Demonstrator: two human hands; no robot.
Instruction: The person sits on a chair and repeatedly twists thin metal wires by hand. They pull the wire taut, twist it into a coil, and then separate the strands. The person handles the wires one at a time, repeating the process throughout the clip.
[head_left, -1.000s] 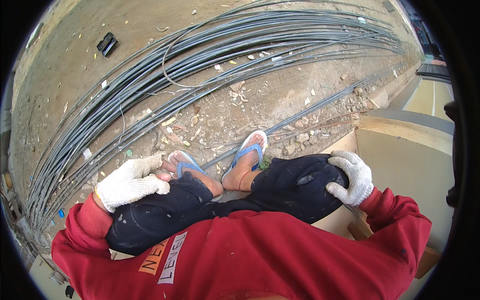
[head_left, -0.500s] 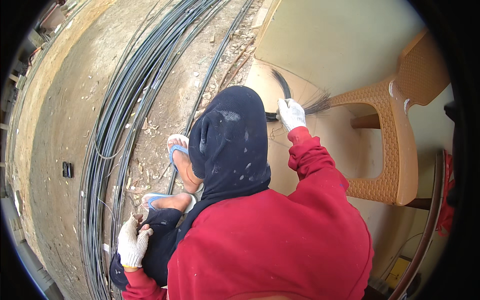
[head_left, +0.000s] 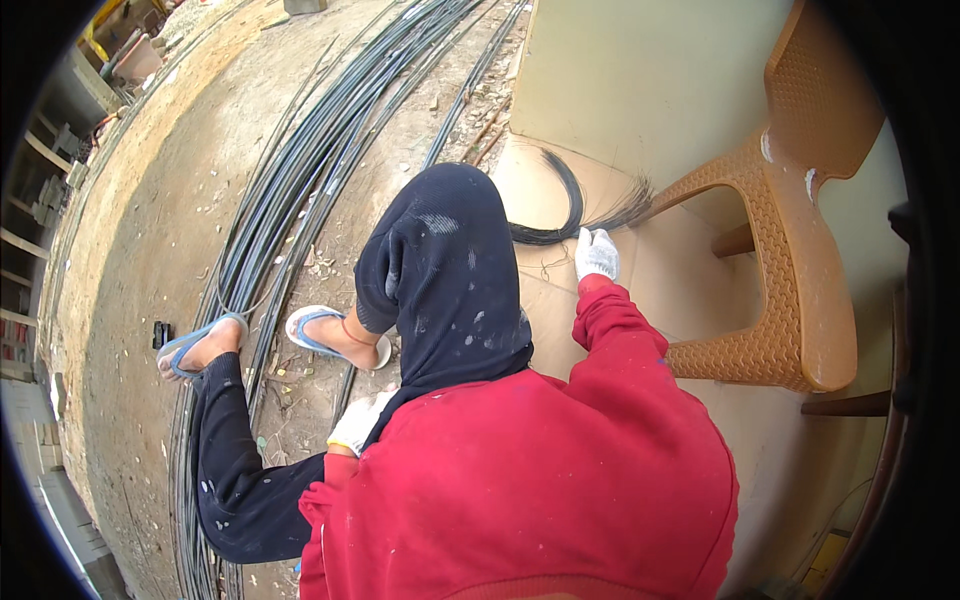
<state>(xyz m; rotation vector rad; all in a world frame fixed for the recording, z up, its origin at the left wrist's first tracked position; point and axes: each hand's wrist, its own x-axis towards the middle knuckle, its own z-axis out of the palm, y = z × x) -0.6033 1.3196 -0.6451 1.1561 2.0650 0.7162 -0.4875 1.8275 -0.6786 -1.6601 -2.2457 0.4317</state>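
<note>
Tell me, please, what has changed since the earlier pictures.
The right hand has left the right knee for the thin wires; its grip is unclear. The left hand moved inward from the left knee; the left foot stepped out leftward. The chair and rods stayed put.

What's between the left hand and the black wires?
Mostly the raised, dark-trousered leg lies between the left hand and the wires, in the head view.

I see white gloves (head_left: 599, 257), a red sweatshirt (head_left: 530, 480), navy trousers (head_left: 455, 275) flecked with white, blackish wires (head_left: 574, 192), and a brown basket-weave-patterned chair (head_left: 796, 250).
</note>
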